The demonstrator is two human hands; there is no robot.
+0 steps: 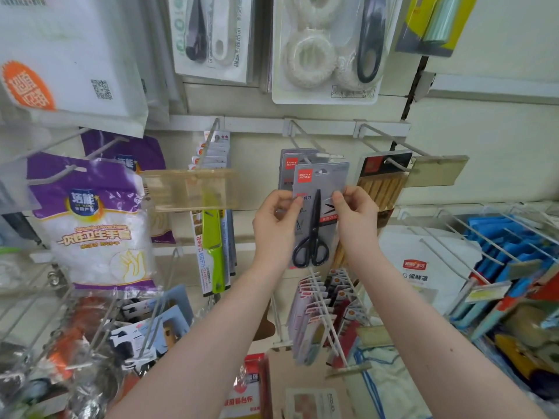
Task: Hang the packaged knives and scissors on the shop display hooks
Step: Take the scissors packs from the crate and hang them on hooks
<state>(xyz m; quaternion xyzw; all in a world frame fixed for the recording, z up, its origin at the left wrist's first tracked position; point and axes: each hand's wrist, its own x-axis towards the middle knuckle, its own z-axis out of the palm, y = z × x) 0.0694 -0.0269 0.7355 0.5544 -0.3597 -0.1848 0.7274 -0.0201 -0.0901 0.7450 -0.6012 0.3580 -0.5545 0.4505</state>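
Note:
A grey card with black scissors (pixel 314 234) is held upright in front of the display wall. My left hand (pixel 276 220) pinches its left edge and my right hand (pixel 355 213) pinches its right edge. The card's hang hole sits at the tip of a white wire hook (pixel 305 143). More scissors packs (pixel 287 167) hang on that same hook behind it. To the left, packaged knives with a green one in front (pixel 213 249) hang on another hook (pixel 210 143).
A yellowish price tag holder (pixel 190 189) sticks out at the knife hook's tip. A chopsticks pack (pixel 382 182) hangs to the right. A purple glove bag (pixel 90 225) hangs at the left. Blue packs (pixel 508 249) fill hooks on the right, small carded goods (pixel 323 313) hang below.

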